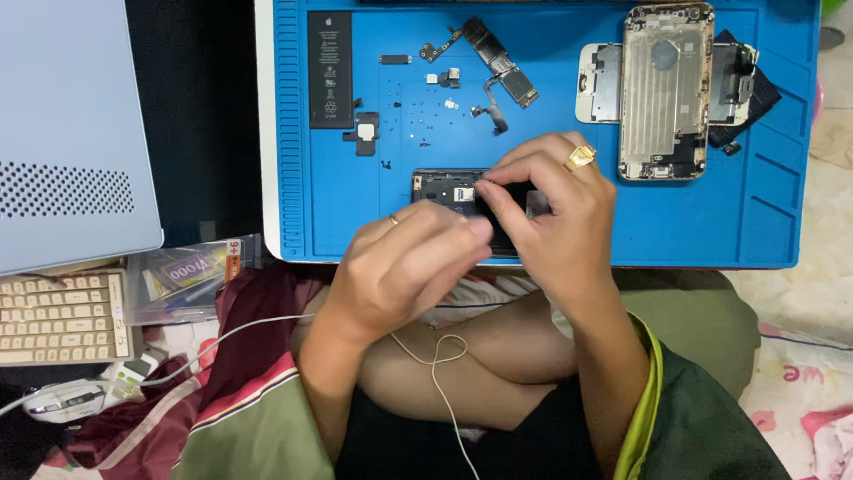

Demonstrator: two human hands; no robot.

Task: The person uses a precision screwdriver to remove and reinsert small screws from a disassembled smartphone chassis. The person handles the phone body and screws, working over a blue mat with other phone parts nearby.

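Under both hands — phone frame (444,188) crosswise

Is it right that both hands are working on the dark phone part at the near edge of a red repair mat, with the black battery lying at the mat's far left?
Not quite: the repair mat is blue, not red, as the head view shows. The rest holds: the left hand and right hand meet over the dark phone part at the near edge, and the black battery lies at the far left.

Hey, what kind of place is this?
Probably a home phone-repair spot: a blue repair mat holds a gutted phone shell, a loose battery and tiny screws, with patterned bedding alongside.
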